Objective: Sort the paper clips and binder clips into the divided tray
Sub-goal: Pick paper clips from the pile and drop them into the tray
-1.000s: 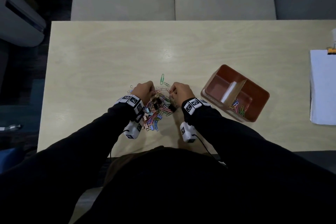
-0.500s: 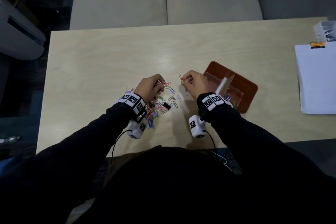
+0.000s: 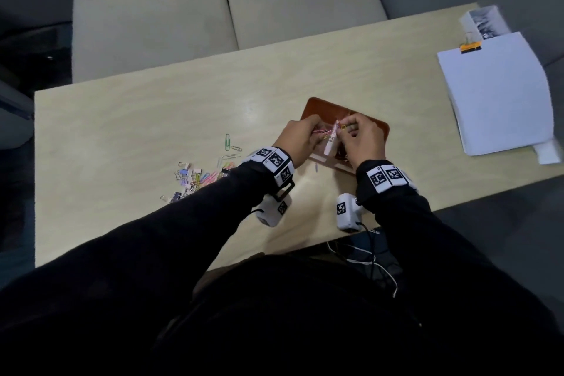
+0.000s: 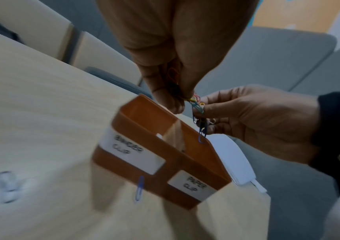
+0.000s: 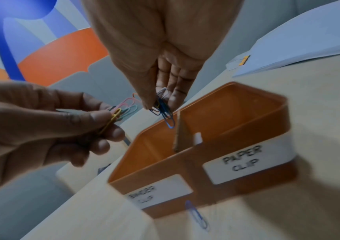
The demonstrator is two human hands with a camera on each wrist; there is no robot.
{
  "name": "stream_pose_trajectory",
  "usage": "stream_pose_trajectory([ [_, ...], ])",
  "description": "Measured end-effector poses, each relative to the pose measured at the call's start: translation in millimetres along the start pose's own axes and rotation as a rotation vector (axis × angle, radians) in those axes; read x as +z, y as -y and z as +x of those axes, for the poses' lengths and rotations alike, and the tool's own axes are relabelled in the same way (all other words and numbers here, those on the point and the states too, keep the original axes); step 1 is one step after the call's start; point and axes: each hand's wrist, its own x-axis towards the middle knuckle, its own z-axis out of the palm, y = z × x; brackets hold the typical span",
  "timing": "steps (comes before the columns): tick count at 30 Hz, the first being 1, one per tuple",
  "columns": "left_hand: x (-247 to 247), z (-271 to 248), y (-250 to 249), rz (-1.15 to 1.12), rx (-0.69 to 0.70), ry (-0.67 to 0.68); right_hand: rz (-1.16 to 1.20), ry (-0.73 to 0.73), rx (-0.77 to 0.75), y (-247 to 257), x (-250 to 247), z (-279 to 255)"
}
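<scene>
Both hands, left hand [image 3: 300, 137] and right hand [image 3: 364, 140], pinch paper clips [image 5: 165, 112] above the divided tray [image 5: 247, 104]; tangled clips may spill into the binder side

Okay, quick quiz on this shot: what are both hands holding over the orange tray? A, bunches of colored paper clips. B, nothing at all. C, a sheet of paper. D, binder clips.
A: the left hand and right hand each pinch a bunch of paper clips above the tray.

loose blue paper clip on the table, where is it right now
In the right wrist view the blue paper clip lies flat on the table, against the tray's labelled front wall, below the two labels.
</scene>
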Motion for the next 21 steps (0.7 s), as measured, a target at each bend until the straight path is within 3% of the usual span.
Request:
stream_pose_trajectory([
  [4, 23.9, 20.8, -24.2, 0.101, 0.015, 0.040, -0.119, -0.098, 0.112, -23.3, -18.8, -0.8],
  [8, 42.8, 35.7, -36.2, 0.232, 0.010, 0.117, -0.214, -0.087, 0.202, -37.7, -20.1, 0.6],
  [14, 58.7, 38.4, -40.9, 0.370, -0.010, 0.179, -0.270, -0.015, 0.237, -39.6, -14.9, -1.3],
  [21, 57.3, 37.3, -43.4, 0.343, 0.011, 0.183, -0.306, 0.019, 0.228, -36.8, -15.5, -4.1],
])
